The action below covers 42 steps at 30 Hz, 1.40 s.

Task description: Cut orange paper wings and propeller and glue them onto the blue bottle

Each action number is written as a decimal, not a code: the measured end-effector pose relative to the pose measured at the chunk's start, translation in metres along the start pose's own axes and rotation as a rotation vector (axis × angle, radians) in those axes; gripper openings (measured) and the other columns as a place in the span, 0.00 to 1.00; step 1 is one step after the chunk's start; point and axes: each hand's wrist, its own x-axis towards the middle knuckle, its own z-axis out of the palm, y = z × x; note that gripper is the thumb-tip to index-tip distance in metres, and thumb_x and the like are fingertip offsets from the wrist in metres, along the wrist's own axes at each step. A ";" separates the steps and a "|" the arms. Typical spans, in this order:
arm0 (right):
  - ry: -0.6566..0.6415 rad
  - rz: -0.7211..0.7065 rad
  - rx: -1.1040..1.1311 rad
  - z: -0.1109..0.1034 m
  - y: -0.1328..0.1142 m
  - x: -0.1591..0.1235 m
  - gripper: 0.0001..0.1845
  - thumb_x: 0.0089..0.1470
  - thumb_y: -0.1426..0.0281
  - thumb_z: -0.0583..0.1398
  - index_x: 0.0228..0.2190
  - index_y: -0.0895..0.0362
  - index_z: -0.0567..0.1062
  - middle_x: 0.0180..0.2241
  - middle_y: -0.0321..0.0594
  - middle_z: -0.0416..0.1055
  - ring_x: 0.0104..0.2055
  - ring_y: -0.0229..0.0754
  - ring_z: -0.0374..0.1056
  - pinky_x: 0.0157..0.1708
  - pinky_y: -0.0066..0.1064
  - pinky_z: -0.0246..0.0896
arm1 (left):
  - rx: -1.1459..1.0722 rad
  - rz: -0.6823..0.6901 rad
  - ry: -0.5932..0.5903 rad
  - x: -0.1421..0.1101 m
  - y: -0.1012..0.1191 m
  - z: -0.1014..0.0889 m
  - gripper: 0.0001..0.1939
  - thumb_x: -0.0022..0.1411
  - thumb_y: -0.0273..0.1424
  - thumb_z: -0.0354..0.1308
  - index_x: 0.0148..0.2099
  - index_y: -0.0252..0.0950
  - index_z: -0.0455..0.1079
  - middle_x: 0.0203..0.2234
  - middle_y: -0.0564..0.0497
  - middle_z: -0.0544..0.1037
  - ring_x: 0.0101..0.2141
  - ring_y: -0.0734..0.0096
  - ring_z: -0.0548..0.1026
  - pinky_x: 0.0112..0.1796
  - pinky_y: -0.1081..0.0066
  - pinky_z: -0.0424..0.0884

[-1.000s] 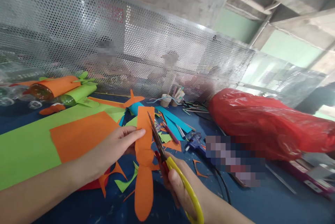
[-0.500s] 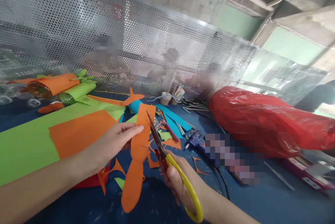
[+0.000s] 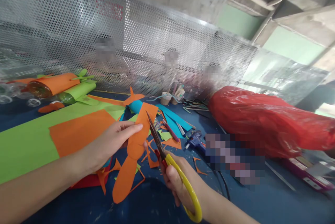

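Between thumb and fingers, my left hand [image 3: 120,136] pinches an orange paper propeller cutout [image 3: 134,149]. Its lower blade is rounded, while the upper end is still a straight-edged strip. My right hand [image 3: 180,175] is closed around the handles of scissors [image 3: 184,182] with yellow and red grips. The dark blades point up and left, close together, with their tips over the right part of the upper strip. Whether the blades are biting into the paper cannot be told. Orange scraps [image 3: 153,159] lie on the blue table beneath the cutout.
Green sheet [image 3: 28,140] and orange sheet [image 3: 81,129] lie left. Paper-wrapped bottles [image 3: 56,83] stand behind them. A blue glue gun [image 3: 197,142] with a cord and a red plastic bag [image 3: 256,122] are on the right. Cups [image 3: 165,98] stand before a perforated metal screen [image 3: 146,39].
My left hand has tilted the orange cutout, so its lower blade has swung left and up. A thin orange strip now shows beside that blade. The scissors have hardly moved.
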 end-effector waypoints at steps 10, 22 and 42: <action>-0.001 0.046 0.031 0.001 0.006 0.001 0.28 0.60 0.43 0.43 0.30 0.55 0.60 0.20 0.29 0.56 0.14 0.29 0.53 0.11 0.21 0.48 | 0.250 0.108 -0.008 0.004 0.007 -0.001 0.15 0.59 0.41 0.59 0.27 0.37 0.76 0.24 0.49 0.81 0.27 0.67 0.77 0.30 0.73 0.70; 0.060 -0.036 -0.109 -0.004 -0.009 0.006 0.31 0.58 0.41 0.42 0.27 0.55 0.59 0.21 0.32 0.56 0.21 0.33 0.50 0.17 0.25 0.48 | 0.271 0.126 -0.033 0.011 0.008 -0.013 0.13 0.60 0.41 0.59 0.32 0.38 0.75 0.24 0.52 0.80 0.27 0.70 0.76 0.31 0.74 0.69; 0.049 0.538 0.523 0.013 -0.001 0.016 0.39 0.47 0.32 0.38 0.25 0.55 0.60 0.11 0.22 0.52 0.06 0.27 0.47 0.05 0.19 0.49 | -0.314 -0.073 -0.084 0.016 0.002 -0.009 0.09 0.53 0.20 0.56 0.36 0.35 0.71 0.24 0.52 0.80 0.22 0.77 0.77 0.26 0.80 0.72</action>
